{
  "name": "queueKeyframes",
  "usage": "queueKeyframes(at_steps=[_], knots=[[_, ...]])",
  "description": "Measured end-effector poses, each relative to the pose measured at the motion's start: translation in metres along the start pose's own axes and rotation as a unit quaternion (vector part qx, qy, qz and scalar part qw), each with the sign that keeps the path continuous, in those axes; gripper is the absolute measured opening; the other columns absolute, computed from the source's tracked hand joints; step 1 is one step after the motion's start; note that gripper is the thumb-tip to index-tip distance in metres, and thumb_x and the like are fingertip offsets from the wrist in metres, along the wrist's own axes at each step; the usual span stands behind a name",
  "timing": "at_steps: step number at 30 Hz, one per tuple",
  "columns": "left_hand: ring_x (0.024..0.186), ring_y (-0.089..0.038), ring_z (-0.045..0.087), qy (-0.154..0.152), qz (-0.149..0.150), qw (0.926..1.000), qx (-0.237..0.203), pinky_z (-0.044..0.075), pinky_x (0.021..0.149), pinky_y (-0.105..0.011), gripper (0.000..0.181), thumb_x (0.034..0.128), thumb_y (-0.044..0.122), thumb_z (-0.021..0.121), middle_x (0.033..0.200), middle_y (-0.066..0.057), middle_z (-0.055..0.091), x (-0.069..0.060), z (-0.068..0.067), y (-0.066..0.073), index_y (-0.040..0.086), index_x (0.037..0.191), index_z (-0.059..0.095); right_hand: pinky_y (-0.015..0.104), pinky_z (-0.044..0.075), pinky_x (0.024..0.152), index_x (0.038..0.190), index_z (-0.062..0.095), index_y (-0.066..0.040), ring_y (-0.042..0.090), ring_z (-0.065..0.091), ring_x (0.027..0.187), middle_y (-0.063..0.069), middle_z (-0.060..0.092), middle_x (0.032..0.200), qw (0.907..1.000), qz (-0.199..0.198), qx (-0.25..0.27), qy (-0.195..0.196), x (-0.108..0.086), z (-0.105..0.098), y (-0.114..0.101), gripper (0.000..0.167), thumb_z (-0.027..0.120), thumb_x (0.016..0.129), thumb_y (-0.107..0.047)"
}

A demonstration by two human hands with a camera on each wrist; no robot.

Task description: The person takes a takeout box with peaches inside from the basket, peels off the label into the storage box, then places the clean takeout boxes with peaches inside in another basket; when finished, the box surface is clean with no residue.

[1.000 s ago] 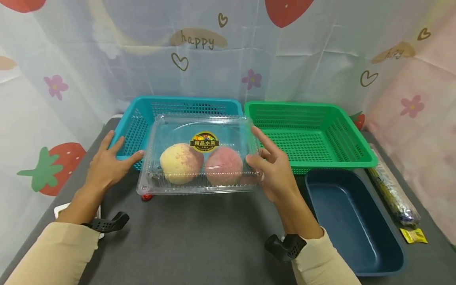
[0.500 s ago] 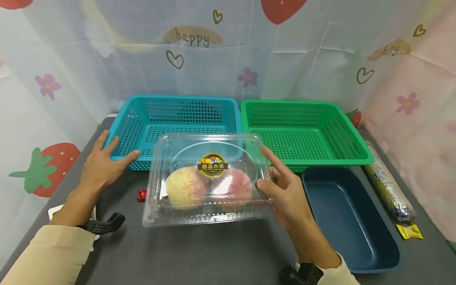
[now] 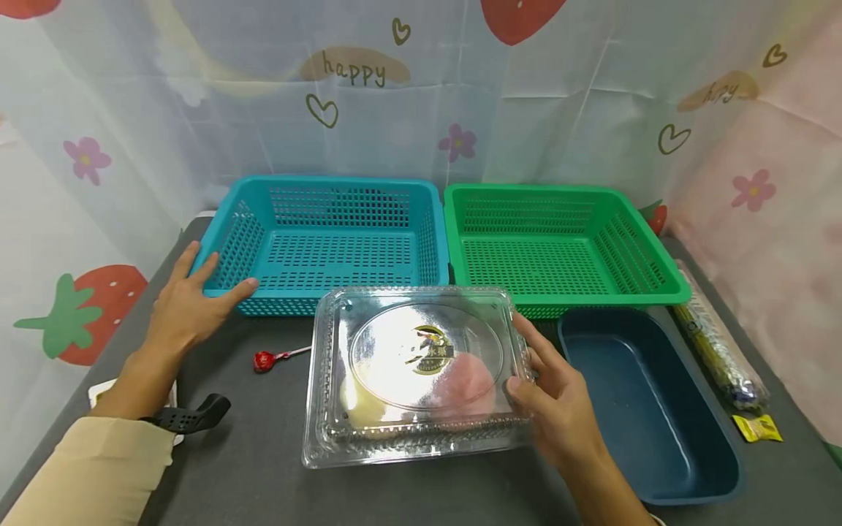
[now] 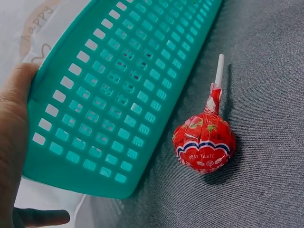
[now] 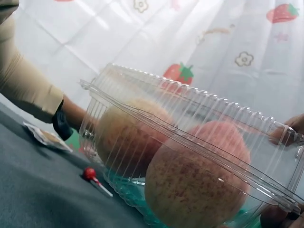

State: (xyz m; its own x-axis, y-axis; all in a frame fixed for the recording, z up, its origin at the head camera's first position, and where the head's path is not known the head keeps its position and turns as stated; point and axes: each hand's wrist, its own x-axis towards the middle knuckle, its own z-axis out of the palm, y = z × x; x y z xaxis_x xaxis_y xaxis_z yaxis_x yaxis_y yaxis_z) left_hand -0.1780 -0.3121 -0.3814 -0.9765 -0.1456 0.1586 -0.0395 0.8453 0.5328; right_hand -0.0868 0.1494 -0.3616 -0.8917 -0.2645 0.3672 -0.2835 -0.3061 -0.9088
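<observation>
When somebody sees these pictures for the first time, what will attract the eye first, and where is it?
The shining clear box with two peach-like fruits probably comes first; the right hand grips it at the lower centre of the head view. Behind it, a blue basket and a green basket stand side by side, the left hand at the blue one's left end. The red lollipop on the table, before the blue basket, may draw attention.

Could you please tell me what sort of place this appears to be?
Most likely a staged tabletop setup, perhaps for recording: a strawberry-printed curtain hangs behind a grey table, and a black device is worn at the person's left wrist.
</observation>
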Motion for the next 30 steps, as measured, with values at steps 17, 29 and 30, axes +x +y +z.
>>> queueKeyframes(at_steps=[17, 29, 30], knots=[[0.134, -0.057, 0.014, -0.004, -0.006, 1.0, 0.002, 0.018, 0.093, -0.078, 0.092, 0.0903, 0.062, 0.051, 0.16, -0.015, -0.002, 0.001, 0.002, 0.0, 0.002, 0.152, 0.019, 0.019, 0.042, 0.054, 0.151, 0.026, -0.001, 0.008, 0.048, 0.067, 0.029, 0.037, 0.124, 0.9994, 0.029, -0.018, 0.009, -0.026, -0.023, 0.023, 0.069, 0.047, 0.089, 0.018], [0.133, -0.058, 0.016, -0.012, 0.002, 0.9999, 0.004, 0.02, 0.092, -0.078, 0.09, 0.0912, 0.061, 0.051, 0.159, -0.016, -0.001, 0.002, 0.0, 0.0, 0.001, 0.152, 0.021, 0.021, 0.047, 0.053, 0.152, 0.028, -0.005, 0.011, 0.052, 0.069, 0.03, 0.036, 0.13, 0.9923, 0.1, -0.056, 0.048, -0.03, -0.027, 0.032, 0.067, 0.053, 0.091, 0.011], [0.133, -0.058, 0.016, -0.014, 0.004, 0.9999, 0.005, 0.02, 0.092, -0.078, 0.089, 0.0913, 0.06, 0.051, 0.159, -0.017, -0.001, 0.003, -0.001, 0.0, 0.002, 0.152, 0.021, 0.021, 0.047, 0.053, 0.152, 0.029, -0.006, 0.011, 0.052, 0.069, 0.03, 0.035, 0.131, 0.9911, 0.105, -0.061, 0.054, -0.03, -0.026, 0.033, 0.067, 0.054, 0.091, 0.01]])
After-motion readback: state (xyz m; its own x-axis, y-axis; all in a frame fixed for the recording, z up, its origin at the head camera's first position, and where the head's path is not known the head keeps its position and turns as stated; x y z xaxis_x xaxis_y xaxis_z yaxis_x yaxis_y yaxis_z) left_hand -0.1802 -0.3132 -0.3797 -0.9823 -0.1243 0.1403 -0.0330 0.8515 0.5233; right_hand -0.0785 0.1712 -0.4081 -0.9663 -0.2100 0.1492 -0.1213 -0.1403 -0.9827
